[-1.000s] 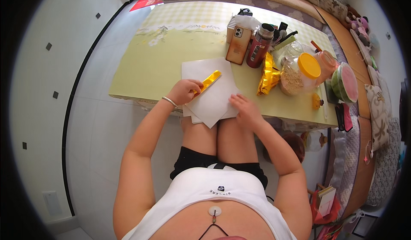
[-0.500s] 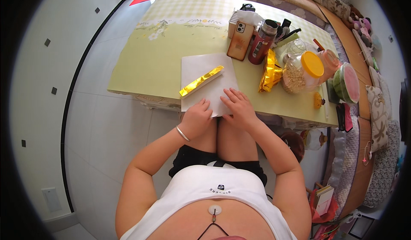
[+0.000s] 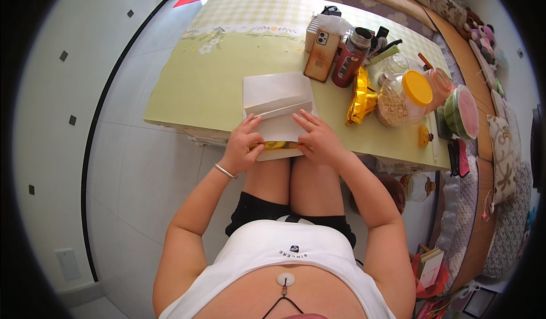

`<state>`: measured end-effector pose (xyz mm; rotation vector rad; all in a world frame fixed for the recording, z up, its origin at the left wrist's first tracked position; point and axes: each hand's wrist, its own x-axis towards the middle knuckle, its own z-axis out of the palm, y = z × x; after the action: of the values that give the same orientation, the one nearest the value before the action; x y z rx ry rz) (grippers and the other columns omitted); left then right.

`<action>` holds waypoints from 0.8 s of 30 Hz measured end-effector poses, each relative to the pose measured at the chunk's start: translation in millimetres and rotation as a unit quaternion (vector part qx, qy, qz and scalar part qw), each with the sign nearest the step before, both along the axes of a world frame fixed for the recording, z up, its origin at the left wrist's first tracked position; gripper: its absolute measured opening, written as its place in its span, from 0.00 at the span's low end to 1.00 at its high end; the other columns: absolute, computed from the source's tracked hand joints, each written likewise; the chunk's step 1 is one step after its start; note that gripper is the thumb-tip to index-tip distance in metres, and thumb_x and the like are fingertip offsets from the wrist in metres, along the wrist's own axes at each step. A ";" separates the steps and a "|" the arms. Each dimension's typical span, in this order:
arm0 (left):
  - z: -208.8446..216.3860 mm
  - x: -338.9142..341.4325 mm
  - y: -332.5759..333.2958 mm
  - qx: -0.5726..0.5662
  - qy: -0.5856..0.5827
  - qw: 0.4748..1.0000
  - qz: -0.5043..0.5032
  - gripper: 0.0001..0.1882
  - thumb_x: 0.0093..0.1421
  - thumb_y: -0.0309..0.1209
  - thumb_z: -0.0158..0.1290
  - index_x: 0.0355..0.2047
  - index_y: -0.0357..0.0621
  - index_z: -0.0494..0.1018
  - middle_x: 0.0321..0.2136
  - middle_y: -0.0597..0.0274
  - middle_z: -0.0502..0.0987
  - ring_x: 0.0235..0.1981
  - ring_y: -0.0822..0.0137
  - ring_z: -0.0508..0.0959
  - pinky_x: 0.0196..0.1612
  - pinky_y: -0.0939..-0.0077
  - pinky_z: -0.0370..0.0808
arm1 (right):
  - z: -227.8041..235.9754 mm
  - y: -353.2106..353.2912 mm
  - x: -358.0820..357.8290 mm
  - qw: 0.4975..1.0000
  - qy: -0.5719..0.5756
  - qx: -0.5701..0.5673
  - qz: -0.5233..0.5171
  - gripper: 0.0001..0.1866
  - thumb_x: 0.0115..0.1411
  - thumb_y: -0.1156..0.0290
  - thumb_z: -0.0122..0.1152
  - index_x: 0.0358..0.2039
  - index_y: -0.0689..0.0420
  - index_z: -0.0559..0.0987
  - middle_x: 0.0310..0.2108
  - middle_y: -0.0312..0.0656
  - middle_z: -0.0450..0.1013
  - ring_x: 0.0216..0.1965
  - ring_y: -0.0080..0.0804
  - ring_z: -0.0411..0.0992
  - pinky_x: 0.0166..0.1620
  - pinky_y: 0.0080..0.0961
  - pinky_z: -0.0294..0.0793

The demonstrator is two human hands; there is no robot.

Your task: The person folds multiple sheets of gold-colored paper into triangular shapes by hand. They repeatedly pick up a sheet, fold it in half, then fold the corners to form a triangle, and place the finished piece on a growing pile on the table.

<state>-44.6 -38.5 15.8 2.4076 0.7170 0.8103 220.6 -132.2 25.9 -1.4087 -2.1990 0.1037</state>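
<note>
A sheet of gold foil paper (image 3: 278, 127) with a white back lies at the table's near edge, white side up over white paper (image 3: 277, 85). A folded flap stands partly raised along its far side. Along the near edge a strip of gold shows where the sheet is turned. My left hand (image 3: 243, 143) pinches the near left part with thumb and fingers, its index finger reaching toward the flap. My right hand (image 3: 318, 140) grips the near right part the same way, its longer fingers stretched over the sheet. The thumb tips are partly hidden by the sheet.
Right of the paper stand a phone (image 3: 322, 54), a red flask (image 3: 351, 57), a folded gold foil piece (image 3: 360, 97), a yellow-lidded jar (image 3: 394, 102) and a cut watermelon (image 3: 462, 111). The green table (image 3: 193, 86) extends to the left. My thighs are below its near edge.
The gold strip on the far side has turned over and now shows white. Both hands have moved to the near edge and taken hold there, where gold shows between them.
</note>
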 end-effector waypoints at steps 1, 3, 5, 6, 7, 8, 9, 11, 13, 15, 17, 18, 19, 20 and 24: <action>1.8 0.6 -0.1 -0.031 -0.008 0.999 0.003 0.04 0.51 0.24 0.61 0.27 0.40 0.77 0.56 0.48 0.74 0.55 0.48 0.73 0.57 0.59 0.70 | -4.3 6.2 0.6 1.000 0.025 -0.011 -0.004 0.05 0.51 0.68 0.65 0.24 0.55 0.82 0.57 0.46 0.72 0.60 0.48 0.68 0.63 0.45 0.64; 5.1 3.1 0.3 -0.057 -0.020 0.998 0.003 0.04 0.51 0.24 0.60 0.27 0.40 0.76 0.53 0.49 0.76 0.52 0.49 0.75 0.55 0.60 0.71 | -9.3 11.7 6.6 0.999 0.043 -0.021 -0.016 0.06 0.51 0.67 0.65 0.24 0.55 0.82 0.58 0.46 0.72 0.59 0.48 0.68 0.61 0.44 0.66; 7.7 4.2 2.7 -0.044 -0.027 0.999 0.005 0.04 0.51 0.25 0.60 0.27 0.40 0.76 0.49 0.48 0.77 0.49 0.48 0.76 0.53 0.59 0.72 | -2.9 16.3 8.1 0.999 0.030 -0.021 -0.024 0.07 0.51 0.66 0.66 0.25 0.55 0.83 0.58 0.46 0.71 0.59 0.48 0.68 0.59 0.43 0.68; 8.1 4.3 4.9 -0.050 -0.024 0.998 -0.003 0.04 0.51 0.25 0.60 0.27 0.40 0.76 0.47 0.48 0.78 0.48 0.48 0.76 0.52 0.59 0.72 | 0.6 16.7 8.0 1.000 0.010 -0.011 -0.026 0.07 0.50 0.65 0.66 0.25 0.55 0.83 0.57 0.46 0.72 0.58 0.48 0.68 0.58 0.44 0.68; 7.6 4.5 6.2 -0.057 -0.020 0.998 -0.010 0.05 0.52 0.25 0.60 0.27 0.39 0.75 0.45 0.49 0.78 0.47 0.49 0.76 0.52 0.60 0.72 | 11.8 14.2 5.8 1.000 -0.009 -0.003 -0.028 0.07 0.50 0.65 0.67 0.25 0.55 0.83 0.56 0.45 0.73 0.58 0.48 0.69 0.57 0.44 0.69; 6.8 4.1 7.0 -0.064 -0.016 0.998 -0.017 0.05 0.52 0.25 0.60 0.27 0.39 0.75 0.43 0.50 0.79 0.46 0.50 0.76 0.51 0.60 0.72 | 17.3 13.3 4.0 0.999 -0.028 0.006 -0.030 0.08 0.50 0.65 0.67 0.26 0.55 0.83 0.55 0.44 0.74 0.57 0.48 0.69 0.56 0.44 0.69; 3.6 2.9 7.8 -0.067 -0.028 0.997 -0.013 0.05 0.52 0.25 0.60 0.27 0.39 0.75 0.42 0.50 0.79 0.46 0.50 0.76 0.50 0.60 0.73 | 12.6 15.9 2.6 0.999 -0.015 0.023 -0.033 0.08 0.51 0.65 0.67 0.26 0.56 0.83 0.52 0.44 0.75 0.54 0.47 0.70 0.54 0.43 0.70; -4.9 5.1 10.2 -0.072 -0.054 0.996 -0.012 0.06 0.53 0.25 0.60 0.28 0.38 0.74 0.39 0.50 0.80 0.44 0.50 0.77 0.48 0.61 0.73 | -0.4 21.8 4.4 0.997 0.009 0.060 -0.047 0.08 0.51 0.65 0.68 0.25 0.56 0.82 0.46 0.43 0.77 0.49 0.44 0.72 0.51 0.41 0.71; -9.6 8.4 12.0 -0.104 -0.070 0.992 0.019 0.05 0.54 0.24 0.59 0.28 0.37 0.74 0.39 0.52 0.79 0.42 0.52 0.77 0.47 0.63 0.73 | -8.5 32.1 11.3 0.995 0.077 -0.028 -0.053 0.09 0.53 0.65 0.67 0.25 0.58 0.80 0.39 0.43 0.76 0.43 0.43 0.73 0.47 0.39 0.72; -10.0 12.5 15.2 -0.122 -0.067 0.989 0.056 0.05 0.55 0.25 0.58 0.28 0.37 0.74 0.36 0.52 0.79 0.40 0.52 0.77 0.45 0.64 0.74 | -14.1 46.3 17.7 0.980 0.146 -0.112 -0.076 0.11 0.55 0.65 0.67 0.24 0.59 0.78 0.35 0.44 0.74 0.39 0.43 0.73 0.43 0.37 0.73; -5.1 20.4 19.6 -0.128 -0.043 0.986 0.101 0.06 0.56 0.27 0.58 0.28 0.36 0.74 0.33 0.51 0.78 0.37 0.51 0.77 0.42 0.63 0.74 | -21.7 59.6 20.5 0.950 0.215 -0.193 -0.116 0.12 0.56 0.65 0.67 0.24 0.60 0.77 0.31 0.45 0.73 0.35 0.44 0.72 0.41 0.35 0.73; -7.0 25.3 23.0 -0.099 -0.059 0.986 0.118 0.06 0.56 0.27 0.58 0.28 0.37 0.74 0.32 0.52 0.77 0.36 0.51 0.77 0.41 0.63 0.74 | -27.8 64.0 20.6 0.943 0.246 -0.185 -0.125 0.12 0.56 0.65 0.67 0.24 0.60 0.77 0.31 0.45 0.73 0.34 0.45 0.72 0.40 0.35 0.73; -11.1 30.3 27.1 -0.069 -0.075 0.985 0.136 0.07 0.56 0.28 0.58 0.28 0.37 0.74 0.31 0.52 0.77 0.35 0.52 0.77 0.41 0.63 0.74 | -30.6 67.9 18.4 0.936 0.275 -0.176 -0.134 0.13 0.56 0.65 0.67 0.24 0.60 0.77 0.31 0.45 0.74 0.34 0.46 0.73 0.40 0.36 0.73; -14.2 34.1 31.3 -0.039 -0.091 0.983 0.153 0.07 0.56 0.29 0.58 0.27 0.37 0.74 0.29 0.52 0.77 0.35 0.52 0.77 0.40 0.63 0.74 | -33.2 70.4 17.0 0.927 0.305 -0.167 -0.143 0.13 0.57 0.65 0.67 0.25 0.61 0.77 0.32 0.46 0.74 0.34 0.47 0.73 0.39 0.37 0.73; -19.2 42.5 47.2 -0.122 -0.018 0.966 0.226 0.08 0.56 0.31 0.59 0.27 0.39 0.74 0.27 0.53 0.77 0.32 0.53 0.77 0.36 0.62 0.74 | -32.5 75.5 9.9 0.924 0.240 -0.143 -0.262 0.14 0.56 0.61 0.68 0.26 0.59 0.78 0.33 0.45 0.75 0.35 0.47 0.74 0.39 0.38 0.73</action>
<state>-2.1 8.7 -3.3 2.0273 1.2985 0.8757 230.5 -56.7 -6.6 -1.8493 -1.3994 0.5346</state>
